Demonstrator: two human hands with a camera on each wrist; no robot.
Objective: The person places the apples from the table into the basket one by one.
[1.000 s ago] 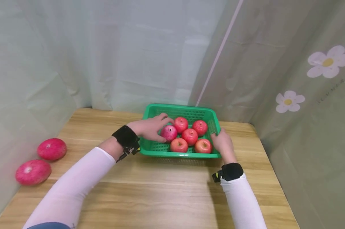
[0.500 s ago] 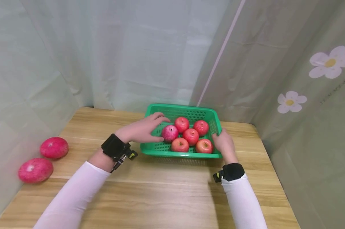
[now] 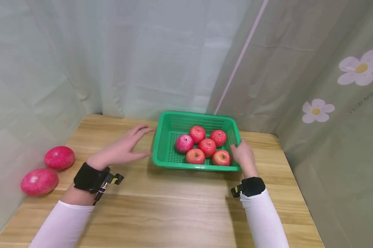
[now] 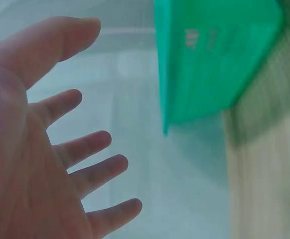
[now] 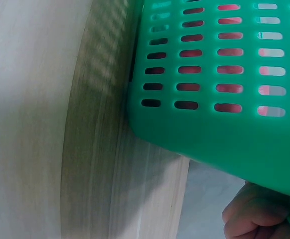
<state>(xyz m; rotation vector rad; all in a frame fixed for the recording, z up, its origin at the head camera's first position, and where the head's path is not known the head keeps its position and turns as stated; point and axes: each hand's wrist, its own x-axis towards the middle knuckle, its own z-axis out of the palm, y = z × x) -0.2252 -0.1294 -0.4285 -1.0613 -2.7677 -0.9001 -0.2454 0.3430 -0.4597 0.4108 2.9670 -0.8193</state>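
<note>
A green plastic basket (image 3: 174, 166) with slotted walls stands at the back of the table, holding several red apples (image 3: 207, 147). At their left in the basket sits a darker purplish-red round fruit (image 3: 184, 143). My right hand (image 3: 243, 154) grips the basket's right rim; in the right wrist view its curled fingers (image 5: 257, 211) show at the rim beside the slotted wall. Just left of the basket, my left hand (image 3: 123, 148) hovers with nothing in it. The left wrist view shows that hand's spread fingers (image 4: 97, 174) and thumb, apart from the basket's side (image 4: 219, 59).
Two large pinkish-red oval fruits (image 3: 59, 157) lie at the table's left edge. The wooden table (image 3: 174, 213) backs onto a pale curtain (image 3: 161, 62), which also hangs on both sides, with printed white flowers (image 3: 318, 111) on the right.
My left hand has drawn away from the purplish-red fruit, leaving it in the basket, and moved left out over the basket's left rim. My right hand keeps its grip on the rim.
</note>
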